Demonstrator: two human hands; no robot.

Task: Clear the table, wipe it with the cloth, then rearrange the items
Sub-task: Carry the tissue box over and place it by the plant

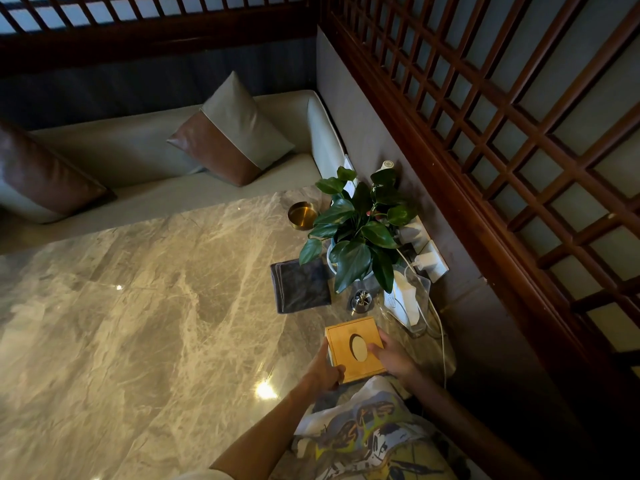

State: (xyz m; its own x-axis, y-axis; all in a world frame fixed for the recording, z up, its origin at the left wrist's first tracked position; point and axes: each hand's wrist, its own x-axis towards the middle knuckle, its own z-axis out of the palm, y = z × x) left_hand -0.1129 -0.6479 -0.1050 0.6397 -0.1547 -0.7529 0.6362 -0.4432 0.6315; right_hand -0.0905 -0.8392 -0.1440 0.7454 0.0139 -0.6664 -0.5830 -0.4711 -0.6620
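A wooden tissue box (353,337) with an oval slot sits at the near right of the marble table (156,306). My left hand (323,370) grips its left near corner and my right hand (391,355) holds its right side. Beyond the box lies a folded dark grey cloth (301,285). A potted green plant (360,230) stands behind the cloth, with a small metal toothpick holder (361,301) in front of it. A brass bowl (302,215) rests at the far edge.
A clear stand with a white card (407,299) and a white power strip (427,252) with cable line the right wall. A cushioned bench with pillows (228,133) runs along the far side. A wooden lattice screen (519,133) rises on the right.
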